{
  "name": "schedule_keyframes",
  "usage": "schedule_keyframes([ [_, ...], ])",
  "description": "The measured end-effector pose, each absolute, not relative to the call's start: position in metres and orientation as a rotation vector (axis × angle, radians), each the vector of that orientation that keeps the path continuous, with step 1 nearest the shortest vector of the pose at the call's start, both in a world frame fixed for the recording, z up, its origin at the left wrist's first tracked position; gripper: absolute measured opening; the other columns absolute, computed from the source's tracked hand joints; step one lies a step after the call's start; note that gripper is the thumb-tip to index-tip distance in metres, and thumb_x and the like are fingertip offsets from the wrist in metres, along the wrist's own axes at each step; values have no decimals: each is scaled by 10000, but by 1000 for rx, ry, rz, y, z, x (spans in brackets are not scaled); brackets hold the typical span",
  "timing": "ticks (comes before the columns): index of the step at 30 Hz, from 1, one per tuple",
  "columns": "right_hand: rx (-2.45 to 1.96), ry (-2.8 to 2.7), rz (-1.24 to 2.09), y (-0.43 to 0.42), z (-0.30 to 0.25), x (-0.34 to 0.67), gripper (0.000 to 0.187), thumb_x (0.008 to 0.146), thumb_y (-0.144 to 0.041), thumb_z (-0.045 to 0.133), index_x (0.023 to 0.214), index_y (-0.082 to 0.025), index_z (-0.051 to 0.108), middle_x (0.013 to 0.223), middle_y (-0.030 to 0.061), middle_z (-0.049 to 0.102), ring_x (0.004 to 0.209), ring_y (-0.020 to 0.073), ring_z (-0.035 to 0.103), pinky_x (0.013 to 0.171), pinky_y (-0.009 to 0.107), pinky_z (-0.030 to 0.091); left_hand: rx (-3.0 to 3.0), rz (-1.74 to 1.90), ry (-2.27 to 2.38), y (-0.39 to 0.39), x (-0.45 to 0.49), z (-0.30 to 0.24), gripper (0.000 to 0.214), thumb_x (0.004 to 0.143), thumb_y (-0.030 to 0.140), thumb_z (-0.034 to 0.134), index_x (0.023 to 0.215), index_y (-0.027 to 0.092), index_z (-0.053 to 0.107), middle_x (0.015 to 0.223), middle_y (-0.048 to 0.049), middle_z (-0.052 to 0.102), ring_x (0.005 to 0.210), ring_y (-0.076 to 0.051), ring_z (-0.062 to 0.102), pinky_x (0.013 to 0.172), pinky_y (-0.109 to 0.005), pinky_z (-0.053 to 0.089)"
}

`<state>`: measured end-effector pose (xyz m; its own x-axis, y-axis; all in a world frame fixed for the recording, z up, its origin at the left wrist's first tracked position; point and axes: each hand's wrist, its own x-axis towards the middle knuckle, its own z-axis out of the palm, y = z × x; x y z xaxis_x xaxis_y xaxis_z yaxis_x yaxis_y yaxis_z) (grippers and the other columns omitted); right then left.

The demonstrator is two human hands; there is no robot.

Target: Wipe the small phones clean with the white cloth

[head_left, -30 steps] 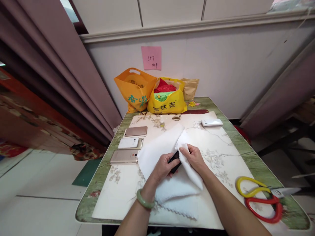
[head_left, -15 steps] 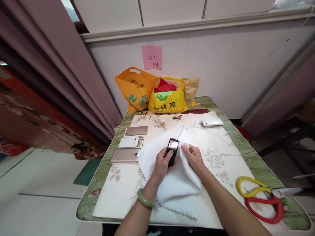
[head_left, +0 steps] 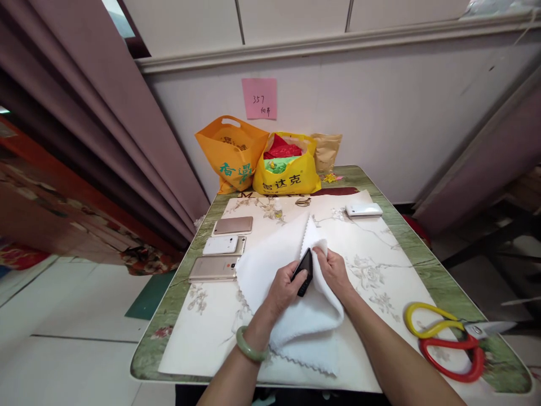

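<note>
My left hand [head_left: 284,288] is closed around a small black phone [head_left: 304,270], held tilted just above a white cloth [head_left: 270,259] spread on the table. My right hand [head_left: 336,270] pinches a fold of that cloth against the phone's right side. A green bangle [head_left: 248,347] sits on my left wrist. The cloth's lower part is bunched under my hands.
Three phones [head_left: 220,245] lie in a column left of the cloth, and a white phone [head_left: 363,210] lies at the far right. Large yellow-and-red scissors [head_left: 448,338] rest near the right edge. An orange bag [head_left: 230,152] and a yellow bag [head_left: 287,166] stand against the wall.
Half a second ago the phone stood upright with its screen lit towards me; now it is tilted and the right hand has brought the cloth back against it.
</note>
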<state>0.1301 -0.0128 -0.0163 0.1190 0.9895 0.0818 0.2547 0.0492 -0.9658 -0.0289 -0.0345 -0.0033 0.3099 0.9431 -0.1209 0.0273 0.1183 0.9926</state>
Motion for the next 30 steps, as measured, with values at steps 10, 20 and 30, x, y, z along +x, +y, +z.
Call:
schedule_keyframes([
  [10, -1454, -1362, 899, -15, -13, 127, 439, 854, -581, 482, 641, -197, 512, 566, -18, 503, 567, 145, 441, 538, 253, 349, 1283, 997, 1141, -33, -30, -7, 559, 871, 665, 385, 656, 176, 550, 570, 6, 480, 575, -132, 423, 553, -261, 359],
  [20, -1515, -1321, 839, -15, -14, 126, 492, 826, -631, 493, 566, -213, 479, 511, -8, 485, 528, 148, 427, 499, 262, 336, 1268, 949, 1098, -35, -29, -6, 552, 868, 663, 398, 683, 174, 573, 574, 0, 503, 560, -134, 447, 520, -258, 368],
  [30, -1527, -811, 1011, -7, -18, 148, 637, 842, -764, 301, 714, -201, 571, 555, 36, 576, 553, 197, 547, 506, 281, 436, 1051, 978, 1129, -32, -31, -9, 470, 848, 631, 459, 725, 180, 504, 512, -4, 583, 355, -84, 411, 358, -206, 264],
])
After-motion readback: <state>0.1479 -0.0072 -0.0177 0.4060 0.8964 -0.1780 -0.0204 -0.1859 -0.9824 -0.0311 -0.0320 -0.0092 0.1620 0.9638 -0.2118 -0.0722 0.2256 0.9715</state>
